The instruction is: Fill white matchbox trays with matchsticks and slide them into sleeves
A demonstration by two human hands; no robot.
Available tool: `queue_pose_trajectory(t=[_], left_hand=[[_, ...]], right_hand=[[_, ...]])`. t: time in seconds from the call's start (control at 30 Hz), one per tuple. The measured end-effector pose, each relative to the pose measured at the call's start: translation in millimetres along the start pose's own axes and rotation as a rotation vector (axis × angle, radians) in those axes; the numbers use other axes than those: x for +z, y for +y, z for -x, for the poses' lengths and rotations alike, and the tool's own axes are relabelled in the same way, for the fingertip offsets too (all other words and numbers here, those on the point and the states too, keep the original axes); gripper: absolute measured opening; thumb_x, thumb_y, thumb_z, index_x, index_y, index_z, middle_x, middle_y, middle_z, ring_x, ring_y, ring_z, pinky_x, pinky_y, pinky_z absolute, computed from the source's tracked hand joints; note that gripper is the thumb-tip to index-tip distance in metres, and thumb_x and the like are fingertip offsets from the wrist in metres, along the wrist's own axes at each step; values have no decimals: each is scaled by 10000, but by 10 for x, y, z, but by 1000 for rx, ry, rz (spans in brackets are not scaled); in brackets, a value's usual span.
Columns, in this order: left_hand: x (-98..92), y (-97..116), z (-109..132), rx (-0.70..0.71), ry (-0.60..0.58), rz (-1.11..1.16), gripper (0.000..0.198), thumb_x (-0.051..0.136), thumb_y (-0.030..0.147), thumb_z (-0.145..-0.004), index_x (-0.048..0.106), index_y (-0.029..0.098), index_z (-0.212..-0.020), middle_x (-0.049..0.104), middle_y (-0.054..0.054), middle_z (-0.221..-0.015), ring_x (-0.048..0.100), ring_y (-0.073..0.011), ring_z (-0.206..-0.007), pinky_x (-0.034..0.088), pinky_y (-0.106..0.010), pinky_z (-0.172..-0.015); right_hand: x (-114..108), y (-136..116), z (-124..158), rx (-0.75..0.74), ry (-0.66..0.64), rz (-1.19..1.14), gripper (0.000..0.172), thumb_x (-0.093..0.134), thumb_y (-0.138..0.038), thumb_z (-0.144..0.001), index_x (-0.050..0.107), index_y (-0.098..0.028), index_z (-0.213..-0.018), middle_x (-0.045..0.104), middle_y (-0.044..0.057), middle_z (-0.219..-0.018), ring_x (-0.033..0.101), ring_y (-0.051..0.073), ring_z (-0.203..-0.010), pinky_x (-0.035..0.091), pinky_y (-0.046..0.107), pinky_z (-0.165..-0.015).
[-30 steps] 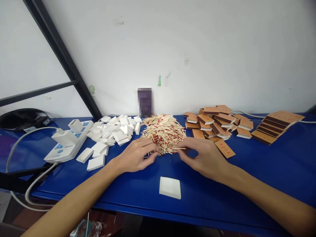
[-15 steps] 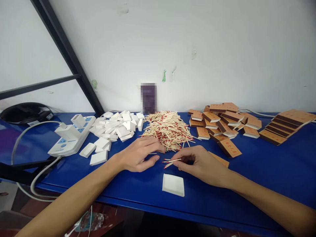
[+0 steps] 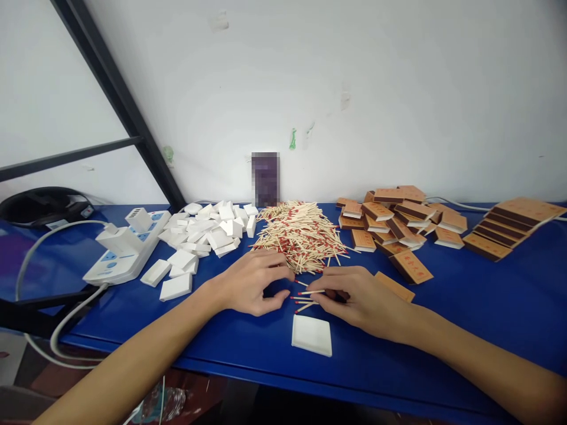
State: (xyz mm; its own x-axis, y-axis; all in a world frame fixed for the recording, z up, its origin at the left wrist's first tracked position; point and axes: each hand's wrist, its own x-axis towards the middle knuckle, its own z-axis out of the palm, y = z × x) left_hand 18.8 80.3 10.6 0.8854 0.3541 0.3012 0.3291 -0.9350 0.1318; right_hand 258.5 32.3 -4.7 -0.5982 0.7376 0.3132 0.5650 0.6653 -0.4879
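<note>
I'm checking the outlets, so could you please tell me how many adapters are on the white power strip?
2 on the power strip: a bulkier white adapter nearer the camera, and a smaller white adapter just behind it. Another could be hidden behind them.

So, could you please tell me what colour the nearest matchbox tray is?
White; the nearest matchbox tray shows best in the head view.
</note>
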Motion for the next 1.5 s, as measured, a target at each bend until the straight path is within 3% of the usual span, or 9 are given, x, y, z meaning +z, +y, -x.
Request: queue_pose_trajectory(t=[0.23,0.43,0.63,0.77,0.9,1.17,1.33,1.5], left_hand=[[7,3,-2,-5,-21,-13,254,519,300,-884,639,161,-1059,636,-67,-931,601,-209,-865,486,-337,-788],[14,12,3,-7,-36,-23,235,517,307,-890,651,166,-1021,655,-54,-912,606,-193,-822,448,-327,-765],[14,67,2,-31,15,-12,156,535,290,-889,651,185,-881,669,14,-747,589,-141,-668,371,-346,-784],[47,67,-6,-15,55,13,205,554,359,-888,637,178,-842,634,28,-643,570,-127,-592,398,-326,-755],[64,52,-13,-5,64,48,230,572,376,-892,642,175,-804,573,38,-558,543,-124,-540,425,-281,-660],[54,54,9,-2,-47,101,142,594,269,-847,695,171,-865,640,3,-675,572,-125,-580,406,-248,-557],[62,45,-8,21,-37,116,144,550,174,-835,694,174,-847,650,-1,-693,572,-124,-599,405,-254,-576],[83,26,-34,44,-18,86,160,537,178,-905,694,173,-874,674,1,-717,608,-130,-648,408,-265,-623]], right_hand=[[56,48,21,3,-14,122,211,530,-256,-949,723,-220,-1027,647,15,-736,583,143,-636,482,288,-670],[53,8,34,30,-24,141,174,562,-253,-925,730,-208,-936,653,22,-771,592,146,-650,443,266,-596],[36,-18,54,3,-50,114,169,545,-234,-926,711,-215,-903,660,16,-785,592,144,-666,418,258,-587],[42,4,52,30,22,143,217,514,-251,-948,685,-201,-1072,675,24,-774,611,155,-662,436,270,-601],[45,18,36,75,9,177,227,485,-251,-962,704,-209,-1004,697,40,-852,642,174,-746,451,286,-644],[32,-11,50,66,-30,174,218,506,-235,-936,719,-215,-896,663,17,-810,601,143,-673,392,268,-579],[31,-21,52,35,-53,169,230,490,-260,-953,715,-217,-971,665,25,-826,611,161,-716,397,280,-614],[13,-45,61,-7,-77,131,255,473,-252,-959,718,-207,-902,631,17,-744,574,147,-671,380,275,-600]])
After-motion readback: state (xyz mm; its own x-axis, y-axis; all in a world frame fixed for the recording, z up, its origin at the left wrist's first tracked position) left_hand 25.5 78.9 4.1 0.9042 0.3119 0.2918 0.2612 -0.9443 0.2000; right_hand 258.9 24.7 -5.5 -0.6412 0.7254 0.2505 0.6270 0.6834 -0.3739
